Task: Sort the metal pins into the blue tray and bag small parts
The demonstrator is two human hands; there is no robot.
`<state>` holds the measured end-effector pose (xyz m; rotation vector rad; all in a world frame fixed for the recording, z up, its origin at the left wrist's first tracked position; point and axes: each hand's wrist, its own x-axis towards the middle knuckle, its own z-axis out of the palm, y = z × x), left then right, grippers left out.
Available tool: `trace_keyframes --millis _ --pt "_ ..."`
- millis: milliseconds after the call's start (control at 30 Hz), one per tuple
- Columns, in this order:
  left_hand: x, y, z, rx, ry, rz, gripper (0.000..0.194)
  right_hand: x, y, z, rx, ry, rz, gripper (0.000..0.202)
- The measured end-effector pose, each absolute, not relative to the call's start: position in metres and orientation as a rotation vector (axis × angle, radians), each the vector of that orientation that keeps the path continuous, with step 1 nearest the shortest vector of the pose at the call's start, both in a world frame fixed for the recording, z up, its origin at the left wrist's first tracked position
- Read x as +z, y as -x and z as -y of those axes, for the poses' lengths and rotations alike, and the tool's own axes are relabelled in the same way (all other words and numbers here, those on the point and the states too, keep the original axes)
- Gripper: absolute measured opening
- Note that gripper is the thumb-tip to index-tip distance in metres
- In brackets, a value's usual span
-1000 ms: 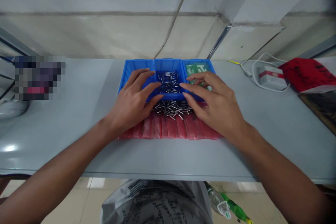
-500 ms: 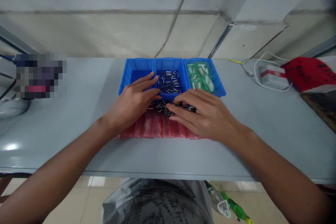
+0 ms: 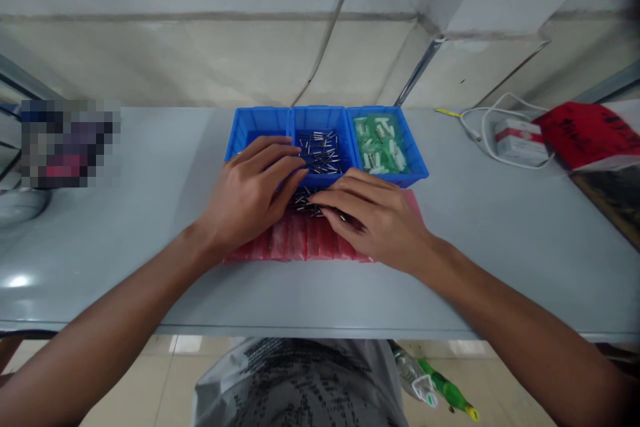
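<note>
A small pile of thin metal pins [image 3: 302,203] lies on a row of red plastic packets [image 3: 296,243]. My left hand [image 3: 253,187] is at the pile's left side, fingers apart and bent forward, near the front of the blue bins. From the right, my right hand [image 3: 375,217] rests over the pile with its fingers curved, covering part of it. Its fingertips touch the pins; no single pin shows clearly in its grip. More metal pins [image 3: 321,153] lie in the middle blue bin [image 3: 320,181]. The left blue bin [image 3: 263,121] is partly hidden by my left hand.
The right blue bin [image 3: 417,172] contains green packets [image 3: 383,143] with white pieces. Farther right are a white cable [image 3: 484,137], a red-and-white box [image 3: 521,142] and a red item [image 3: 585,135]. A wall runs behind the table [image 3: 200,297]. Bottles [image 3: 447,393] lie on the floor.
My right hand has moved left and inward over the pins, and more of the red packets shows at its right. My left fingers have bent more. The pile looks narrower between my hands.
</note>
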<state>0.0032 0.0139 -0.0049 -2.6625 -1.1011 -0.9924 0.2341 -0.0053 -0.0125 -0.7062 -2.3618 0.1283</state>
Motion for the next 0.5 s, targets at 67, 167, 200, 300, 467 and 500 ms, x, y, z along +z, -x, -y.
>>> trace_keyframes --millis 67,167,200,300,467,500 --pt "-0.001 -0.004 -0.012 -1.047 2.646 1.084 0.015 -0.011 -0.233 0.006 0.221 0.722 2.239 0.030" --pt "0.003 -0.004 -0.009 -1.097 2.650 1.019 0.012 -0.007 -0.233 0.007 0.390 0.747 2.093 0.024" --pt "0.003 -0.004 -0.008 -1.093 2.666 0.982 0.012 -0.005 -0.233 0.007 0.433 0.767 2.047 0.019" --pt "0.003 -0.006 -0.005 -1.033 2.721 0.852 0.017 0.001 -0.234 0.009 0.580 0.852 1.873 0.011" --pt "0.004 -0.009 -0.002 -1.084 2.693 0.767 0.015 0.007 -0.230 0.016 0.928 0.882 1.565 0.012" --pt "0.005 -0.010 -0.001 -1.114 2.681 0.772 0.012 0.008 -0.229 0.017 0.939 0.887 1.547 0.012"
